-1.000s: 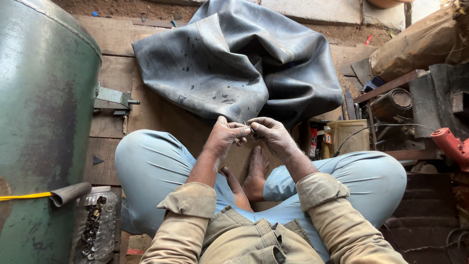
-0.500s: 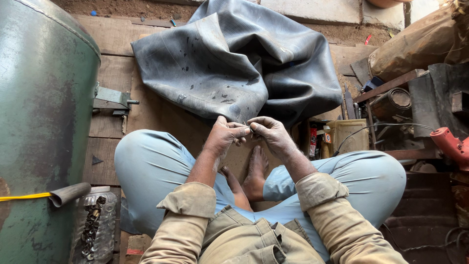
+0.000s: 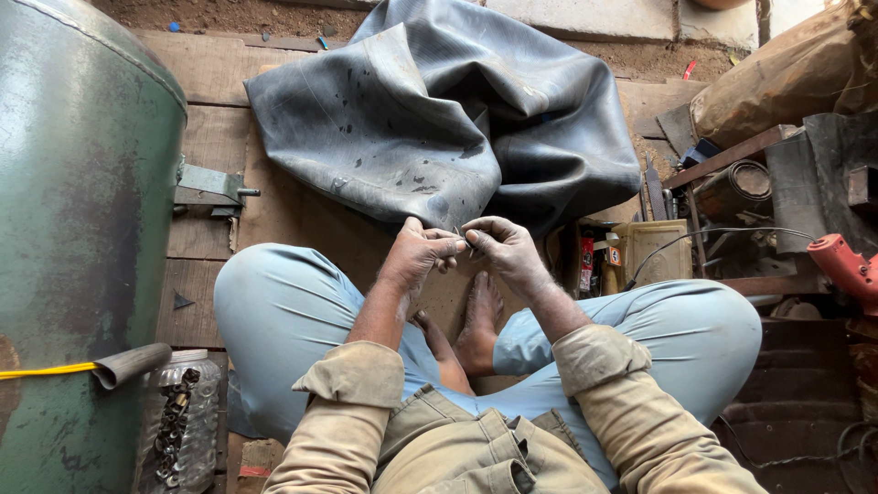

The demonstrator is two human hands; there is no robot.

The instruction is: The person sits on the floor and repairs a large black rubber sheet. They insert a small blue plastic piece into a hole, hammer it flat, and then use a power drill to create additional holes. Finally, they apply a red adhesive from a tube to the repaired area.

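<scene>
One small, thin metal piece, too tiny to identify, sits pinched between the two hands, just in front of the crossed bare feet and above the plank floor. The left hand has its fingers curled tight onto the piece, and the right hand closes its fingers on it from the other side, the fingertips of both hands meeting. Both hands look dusty and grimy. Two tan cloth sleeves are rolled at the forearms above pale blue trousers. Just beyond the hands lies one large, slack, dark grey rubber inner tube, creased and speckled with dark spots, spread over the rough wooden plank floor. To the left stands one big rounded green metal tank, its paint worn. Beside its base is one clear plastic bottle filled with small metal parts. At the far right edge shows one red plastic tool among cluttered scrap.
</scene>
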